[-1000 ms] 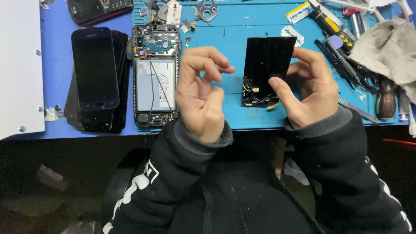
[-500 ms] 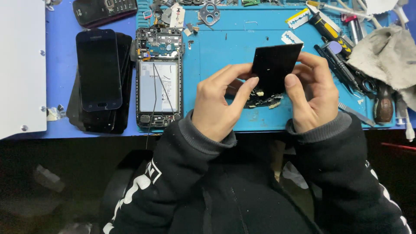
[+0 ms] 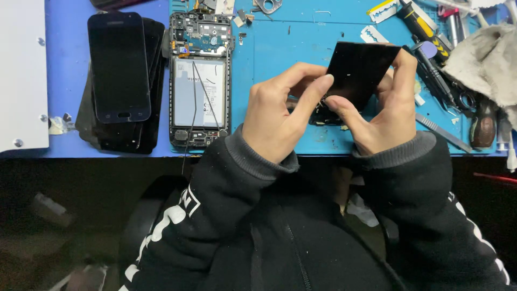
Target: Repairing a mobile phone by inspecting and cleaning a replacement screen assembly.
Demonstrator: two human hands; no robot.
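My right hand point(image 3: 390, 110) holds a black phone screen panel point(image 3: 360, 70) tilted above the blue work mat point(image 3: 291, 48); thumb under its lower edge, fingers behind its right side. My left hand point(image 3: 277, 116) pinches the panel's lower left corner with index finger and thumb, where broken bits and a flex piece hang. An opened phone frame point(image 3: 200, 81) with bare circuit board and battery lies left of my hands.
A stack of dark phone screens point(image 3: 121, 81) lies at the left beside a white panel point(image 3: 19, 75). Screwdrivers point(image 3: 420, 24), tweezers, a razor blade point(image 3: 374, 36) and a grey rag point(image 3: 484, 59) crowd the right. The table's front edge runs just below my wrists.
My left hand moved right from beside the open phone onto the panel's lower corner. The panel was lifted off the mat and tilted in my right hand.
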